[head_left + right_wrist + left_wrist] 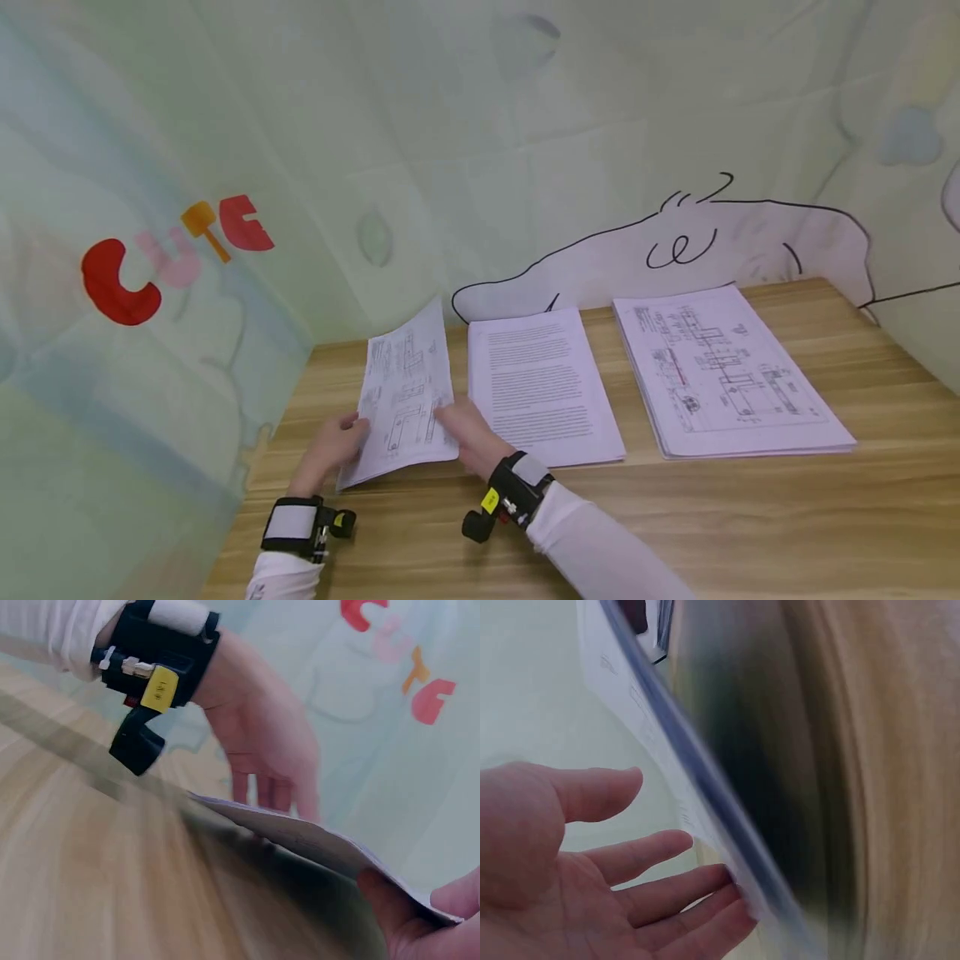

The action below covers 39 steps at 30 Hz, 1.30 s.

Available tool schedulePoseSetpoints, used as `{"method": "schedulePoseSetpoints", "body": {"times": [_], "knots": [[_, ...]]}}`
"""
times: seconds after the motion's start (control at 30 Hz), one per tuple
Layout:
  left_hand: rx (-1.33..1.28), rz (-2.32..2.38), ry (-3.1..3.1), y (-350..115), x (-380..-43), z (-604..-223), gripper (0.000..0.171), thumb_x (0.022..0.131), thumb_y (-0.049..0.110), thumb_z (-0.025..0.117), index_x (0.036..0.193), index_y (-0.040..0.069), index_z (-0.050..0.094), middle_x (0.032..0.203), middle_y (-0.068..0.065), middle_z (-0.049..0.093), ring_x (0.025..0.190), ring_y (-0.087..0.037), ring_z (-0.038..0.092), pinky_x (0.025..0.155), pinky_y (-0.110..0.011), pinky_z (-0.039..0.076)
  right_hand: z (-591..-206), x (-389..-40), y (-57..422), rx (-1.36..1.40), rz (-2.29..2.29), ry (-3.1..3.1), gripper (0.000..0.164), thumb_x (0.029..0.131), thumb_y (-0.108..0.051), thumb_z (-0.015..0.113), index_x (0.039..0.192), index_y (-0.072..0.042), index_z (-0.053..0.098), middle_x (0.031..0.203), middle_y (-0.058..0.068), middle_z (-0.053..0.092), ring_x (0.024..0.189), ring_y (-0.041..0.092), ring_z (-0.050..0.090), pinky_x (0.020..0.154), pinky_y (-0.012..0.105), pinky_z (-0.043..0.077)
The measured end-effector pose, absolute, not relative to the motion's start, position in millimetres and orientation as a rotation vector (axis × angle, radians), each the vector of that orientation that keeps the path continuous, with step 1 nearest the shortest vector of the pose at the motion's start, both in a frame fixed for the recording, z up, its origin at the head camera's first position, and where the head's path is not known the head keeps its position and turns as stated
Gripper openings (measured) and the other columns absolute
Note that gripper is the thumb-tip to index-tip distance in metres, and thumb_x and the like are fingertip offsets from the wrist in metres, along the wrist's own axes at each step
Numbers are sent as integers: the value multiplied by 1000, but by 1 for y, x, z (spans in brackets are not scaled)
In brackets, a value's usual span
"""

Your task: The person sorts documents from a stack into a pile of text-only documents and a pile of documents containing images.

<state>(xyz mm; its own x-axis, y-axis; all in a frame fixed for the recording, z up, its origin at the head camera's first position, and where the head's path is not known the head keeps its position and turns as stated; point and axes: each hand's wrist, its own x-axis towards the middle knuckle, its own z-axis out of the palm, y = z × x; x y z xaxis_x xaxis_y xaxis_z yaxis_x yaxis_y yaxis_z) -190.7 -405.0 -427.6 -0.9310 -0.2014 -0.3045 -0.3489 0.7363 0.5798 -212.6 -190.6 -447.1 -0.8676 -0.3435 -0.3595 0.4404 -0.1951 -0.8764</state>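
A thin stack of printed drawing sheets [408, 392] is lifted at a tilt off the table, its right side raised. My right hand [472, 435] pinches the right edge, with the thumb over the top face and fingers [386, 904] underneath. At the opposite edge is my left hand [333, 450]; in the left wrist view its fingers are extended, thumb apart, and the lower fingertips [739, 907] meet the edge of the sheets [630, 697]. Part of the left fingers is hidden behind the paper in the right wrist view.
Next to the lifted sheets lies a stack of text pages [536, 387]. Farther right is another stack of drawing sheets [735, 375]. The wooden table [675, 525] meets a printed cloth backdrop [420, 167] at the back and left.
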Motion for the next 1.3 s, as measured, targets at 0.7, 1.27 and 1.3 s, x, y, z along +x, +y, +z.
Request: {"method": "schedulePoseSetpoints", "body": {"times": [0.7,1.27,1.3], "knots": [[-267,2241,2025,-331,-193,-428,34,100,24,43,134,21,45,110,0,66,95,-13,69,76,-31,58,-421,-221,-80,-99,-2064,1751,38,98,-31,45,136,-32,44,113,6,66,93,16,67,74,28,53],[27,2081,2135,-225,-202,-429,36,101,28,41,137,30,40,115,-6,64,91,-14,66,71,-27,54,-408,-206,28,-84,-1855,2242,58,100,-19,35,153,-21,11,148,12,38,129,29,47,106,39,40],[46,2064,2127,-219,-203,-428,37,101,27,41,137,32,40,116,-5,63,93,-14,66,72,-27,54,-407,-205,35,-70,-1821,2283,57,101,-21,36,153,-21,12,144,12,43,122,27,53,100,34,44]]}}
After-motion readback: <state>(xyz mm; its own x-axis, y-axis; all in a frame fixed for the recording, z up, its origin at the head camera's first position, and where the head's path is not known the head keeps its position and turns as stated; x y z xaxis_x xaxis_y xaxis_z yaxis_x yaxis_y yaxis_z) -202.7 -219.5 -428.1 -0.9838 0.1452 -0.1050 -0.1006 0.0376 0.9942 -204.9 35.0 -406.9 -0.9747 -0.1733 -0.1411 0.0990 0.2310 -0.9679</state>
